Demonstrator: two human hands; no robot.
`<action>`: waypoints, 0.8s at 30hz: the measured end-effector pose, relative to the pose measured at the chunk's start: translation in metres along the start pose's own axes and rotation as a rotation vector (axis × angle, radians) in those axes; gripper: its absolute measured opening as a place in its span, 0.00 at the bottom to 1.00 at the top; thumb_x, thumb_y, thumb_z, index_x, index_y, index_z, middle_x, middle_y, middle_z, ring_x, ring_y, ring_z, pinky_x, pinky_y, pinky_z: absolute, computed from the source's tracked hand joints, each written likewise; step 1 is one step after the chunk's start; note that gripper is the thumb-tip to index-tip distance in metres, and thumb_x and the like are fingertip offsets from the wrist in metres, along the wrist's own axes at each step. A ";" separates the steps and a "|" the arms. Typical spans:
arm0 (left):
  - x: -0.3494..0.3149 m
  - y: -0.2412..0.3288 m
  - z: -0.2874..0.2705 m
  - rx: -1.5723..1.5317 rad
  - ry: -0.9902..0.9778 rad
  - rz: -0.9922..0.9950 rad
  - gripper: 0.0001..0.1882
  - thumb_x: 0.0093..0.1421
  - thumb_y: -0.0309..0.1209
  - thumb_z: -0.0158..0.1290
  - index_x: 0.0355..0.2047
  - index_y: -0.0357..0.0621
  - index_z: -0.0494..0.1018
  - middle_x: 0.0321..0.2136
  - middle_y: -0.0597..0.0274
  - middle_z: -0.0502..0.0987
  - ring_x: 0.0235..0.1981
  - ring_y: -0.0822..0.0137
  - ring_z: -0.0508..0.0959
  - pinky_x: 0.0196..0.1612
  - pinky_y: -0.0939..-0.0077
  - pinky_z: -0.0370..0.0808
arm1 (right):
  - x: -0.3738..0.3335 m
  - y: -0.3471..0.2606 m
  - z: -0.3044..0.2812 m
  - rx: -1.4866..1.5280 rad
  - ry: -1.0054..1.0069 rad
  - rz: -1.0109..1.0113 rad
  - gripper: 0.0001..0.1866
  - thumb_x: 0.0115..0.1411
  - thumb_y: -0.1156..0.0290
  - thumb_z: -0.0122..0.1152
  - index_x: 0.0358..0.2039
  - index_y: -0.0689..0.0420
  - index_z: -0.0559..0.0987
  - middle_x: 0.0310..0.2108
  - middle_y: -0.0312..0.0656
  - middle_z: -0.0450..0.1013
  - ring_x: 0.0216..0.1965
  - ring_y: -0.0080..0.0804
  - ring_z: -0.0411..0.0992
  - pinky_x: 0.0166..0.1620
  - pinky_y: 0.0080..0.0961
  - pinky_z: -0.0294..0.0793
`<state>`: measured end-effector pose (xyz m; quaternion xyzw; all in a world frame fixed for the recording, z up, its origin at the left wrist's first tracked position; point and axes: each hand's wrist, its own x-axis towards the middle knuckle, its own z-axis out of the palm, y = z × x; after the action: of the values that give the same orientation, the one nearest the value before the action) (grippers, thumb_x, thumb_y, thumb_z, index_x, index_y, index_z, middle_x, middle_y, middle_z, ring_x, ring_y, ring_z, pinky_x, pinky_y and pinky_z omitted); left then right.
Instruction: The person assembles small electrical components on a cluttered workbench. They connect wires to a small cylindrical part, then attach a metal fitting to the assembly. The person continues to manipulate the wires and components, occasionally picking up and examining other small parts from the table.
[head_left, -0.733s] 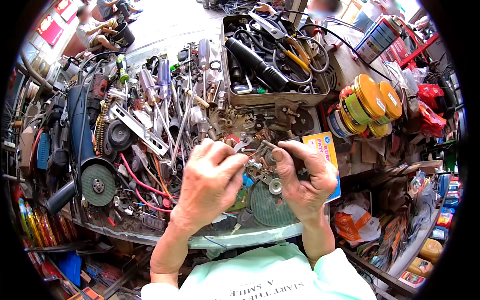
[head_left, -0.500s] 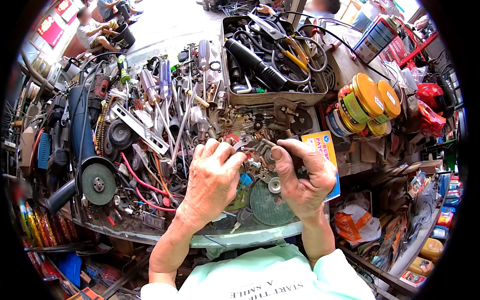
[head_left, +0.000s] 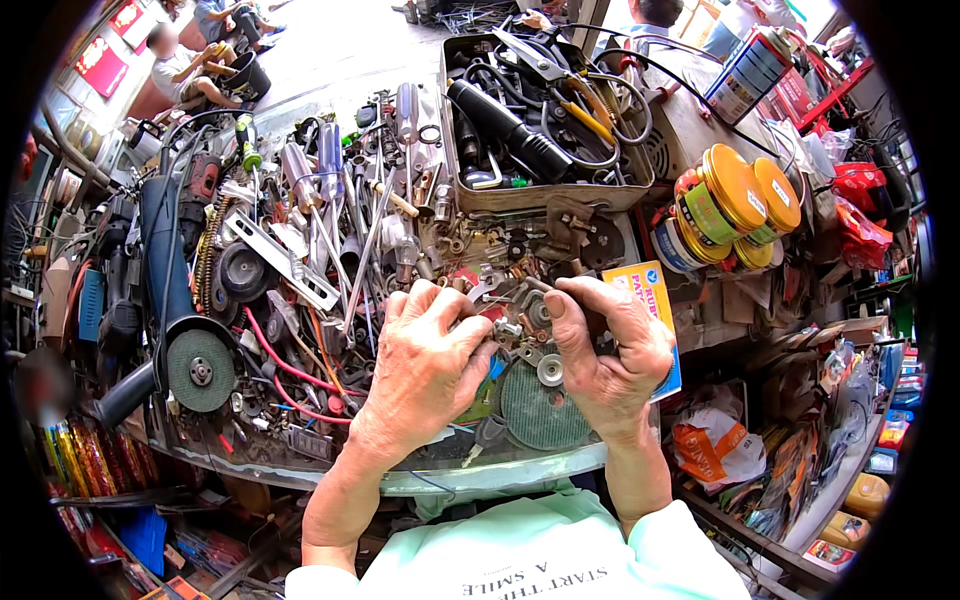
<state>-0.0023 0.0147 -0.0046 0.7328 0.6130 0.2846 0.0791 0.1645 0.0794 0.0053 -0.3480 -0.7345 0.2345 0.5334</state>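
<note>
Since the earlier frame, the left hand [head_left: 415, 370] has been curled a bit and its tips pulled slightly back, while the right hand [head_left: 620, 360] has hardly been moved. On the left, the fingers are bent with the thumb close by; on the right, the thumb and pointing finger are almost brought together. It cannot be told if anything is held in either pinch. By the right tips, a small grey rod [head_left: 537, 285] can be seen, next to the small metal parts [head_left: 510, 328] heaped between the hands on the bench [head_left: 530, 475]. If something tiny is pinched, it could be dropped and lost, because so many bits are piled there. Skin could be scratched by sharp bits too

A metal tin [head_left: 555, 197] is filled with a black tube [head_left: 510, 130], snips [head_left: 530, 55] and a yellow-handled tool [head_left: 592, 122]. Tubs [head_left: 705, 215] are covered by yellow lids [head_left: 738, 185], so their insides cannot be seen. What is kept in the flat yellow box [head_left: 655, 300], partly behind the right hand, is hidden too
</note>
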 end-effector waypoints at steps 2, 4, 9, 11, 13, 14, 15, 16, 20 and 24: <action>-0.001 0.001 0.001 0.030 -0.023 0.009 0.10 0.46 0.27 0.63 0.31 0.43 0.78 0.32 0.63 0.75 0.39 0.59 0.72 0.43 0.65 0.66 | 0.000 0.001 0.001 -0.001 -0.005 -0.004 0.08 0.52 0.79 0.70 0.33 0.62 0.82 0.21 0.40 0.75 0.17 0.22 0.70 0.20 0.17 0.68; -0.002 -0.001 0.001 0.032 -0.024 0.021 0.11 0.46 0.27 0.63 0.31 0.43 0.78 0.33 0.63 0.75 0.39 0.59 0.72 0.44 0.65 0.66 | 0.000 0.000 0.001 -0.003 -0.009 -0.001 0.07 0.52 0.79 0.70 0.33 0.62 0.82 0.21 0.40 0.75 0.17 0.23 0.70 0.20 0.18 0.68; 0.000 -0.003 -0.005 -0.004 -0.017 -0.018 0.11 0.45 0.27 0.64 0.31 0.43 0.78 0.33 0.63 0.75 0.39 0.59 0.72 0.44 0.64 0.66 | -0.001 -0.005 -0.004 -0.023 -0.045 0.085 0.07 0.55 0.76 0.70 0.34 0.63 0.82 0.26 0.41 0.78 0.23 0.21 0.75 0.28 0.17 0.73; 0.001 -0.002 -0.007 -0.009 -0.026 -0.018 0.11 0.45 0.27 0.64 0.31 0.43 0.78 0.33 0.63 0.75 0.39 0.59 0.72 0.44 0.64 0.67 | 0.000 -0.006 -0.006 -0.035 -0.046 0.085 0.07 0.55 0.75 0.70 0.34 0.63 0.82 0.26 0.40 0.78 0.24 0.21 0.75 0.29 0.17 0.73; -0.001 -0.005 -0.005 -0.014 -0.027 -0.001 0.12 0.45 0.26 0.64 0.31 0.43 0.78 0.33 0.62 0.74 0.38 0.58 0.72 0.44 0.64 0.67 | 0.001 -0.002 -0.004 -0.034 -0.030 0.019 0.08 0.54 0.78 0.70 0.34 0.63 0.82 0.24 0.40 0.76 0.20 0.22 0.71 0.23 0.17 0.70; -0.001 -0.005 -0.003 -0.007 -0.024 0.000 0.11 0.45 0.25 0.63 0.31 0.43 0.77 0.33 0.62 0.74 0.38 0.58 0.72 0.44 0.64 0.67 | 0.001 0.000 -0.002 -0.034 -0.022 -0.014 0.08 0.53 0.79 0.69 0.35 0.62 0.81 0.23 0.40 0.75 0.18 0.22 0.70 0.20 0.17 0.68; -0.001 -0.004 -0.001 -0.001 -0.018 0.003 0.11 0.44 0.24 0.63 0.31 0.43 0.77 0.32 0.62 0.74 0.38 0.58 0.72 0.43 0.64 0.67 | 0.001 0.001 -0.002 -0.039 -0.003 -0.015 0.08 0.53 0.79 0.69 0.35 0.62 0.81 0.24 0.40 0.76 0.18 0.21 0.69 0.20 0.16 0.68; -0.001 -0.002 0.000 0.004 -0.012 0.006 0.11 0.44 0.24 0.62 0.31 0.42 0.77 0.32 0.61 0.74 0.38 0.58 0.72 0.43 0.64 0.67 | 0.000 0.001 -0.001 -0.044 0.016 -0.016 0.09 0.53 0.79 0.69 0.36 0.62 0.81 0.25 0.40 0.76 0.18 0.20 0.69 0.20 0.16 0.67; -0.001 0.000 0.002 0.014 0.006 -0.008 0.11 0.44 0.23 0.61 0.30 0.41 0.77 0.31 0.61 0.74 0.37 0.58 0.72 0.43 0.63 0.67 | -0.001 -0.002 -0.003 -0.053 0.051 0.061 0.10 0.54 0.79 0.69 0.38 0.62 0.82 0.30 0.40 0.77 0.18 0.17 0.68 0.20 0.14 0.67; 0.000 0.000 0.004 0.010 0.012 -0.007 0.10 0.45 0.24 0.62 0.30 0.42 0.77 0.31 0.61 0.74 0.37 0.58 0.73 0.43 0.63 0.67 | -0.002 -0.005 -0.006 -0.016 0.040 0.130 0.09 0.57 0.78 0.66 0.39 0.63 0.80 0.31 0.38 0.75 0.20 0.14 0.68 0.23 0.11 0.64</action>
<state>0.0000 0.0154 -0.0083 0.7293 0.6176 0.2854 0.0727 0.1689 0.0745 0.0101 -0.4041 -0.7013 0.2556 0.5288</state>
